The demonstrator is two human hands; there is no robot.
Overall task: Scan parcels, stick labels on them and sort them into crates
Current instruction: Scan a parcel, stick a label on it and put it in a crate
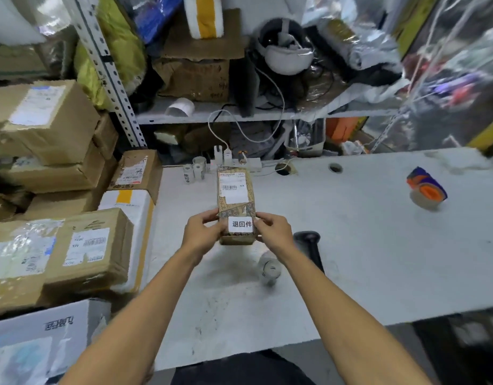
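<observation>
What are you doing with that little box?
A person holds a small patterned parcel over the white table, the left hand and right hand gripping its near end. A small white label with printed characters sits there between the thumbs, below the barcode label. A black scanner lies on the table beside the right hand. Cardboard boxes are stacked to the left.

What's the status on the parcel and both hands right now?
Left hand and right hand both keep a grip on the small parcel. White label on its near end. Scanner lies beside it; nothing blocking.
</observation>
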